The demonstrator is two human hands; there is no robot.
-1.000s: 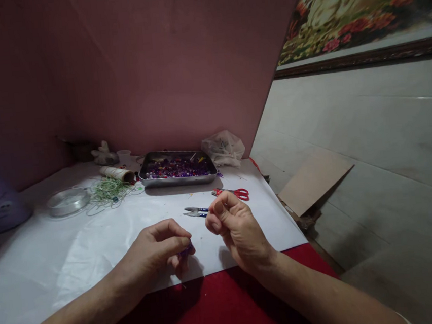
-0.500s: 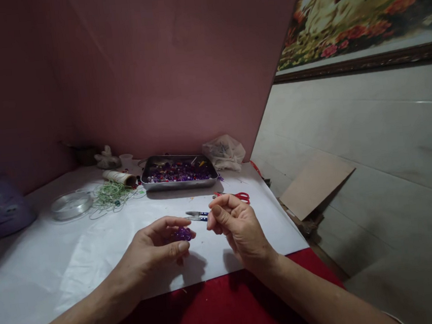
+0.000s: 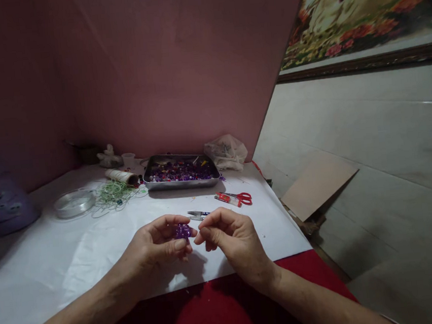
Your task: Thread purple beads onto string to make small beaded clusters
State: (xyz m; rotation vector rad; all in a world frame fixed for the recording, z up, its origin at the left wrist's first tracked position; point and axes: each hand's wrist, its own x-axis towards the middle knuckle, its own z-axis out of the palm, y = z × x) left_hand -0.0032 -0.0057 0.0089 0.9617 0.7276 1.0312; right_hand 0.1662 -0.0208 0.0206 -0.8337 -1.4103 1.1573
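Two bare hands meet near the front edge of the white sheet [image 3: 284,237] in the head view. The left hand [image 3: 151,245] is half curled, its thumb and index finger parted, with the small purple beaded piece [image 3: 183,231] held up between them against the other fingers. Close on its right, the right hand [image 3: 234,239] has thumb and index fingertip drawn together, just beside the piece; whether a fine thread is pinched there, I cannot tell.

Just beyond the right hand lie the snips [image 3: 196,215], blades pointing left and handles partly hidden by its fingers. Farther back are red-handled scissors [image 3: 245,198] and, behind them, a metal tray [image 3: 183,184] of mostly purple beads [image 3: 174,172]. A plastic bag [image 3: 226,153] sits by the tray's right end. To the tray's left are a tangle of green thread [image 3: 115,194], a cardboard tube [image 3: 121,177] and a clear round spool [image 3: 74,204]. Red cloth [image 3: 215,315] shows below the sheet.
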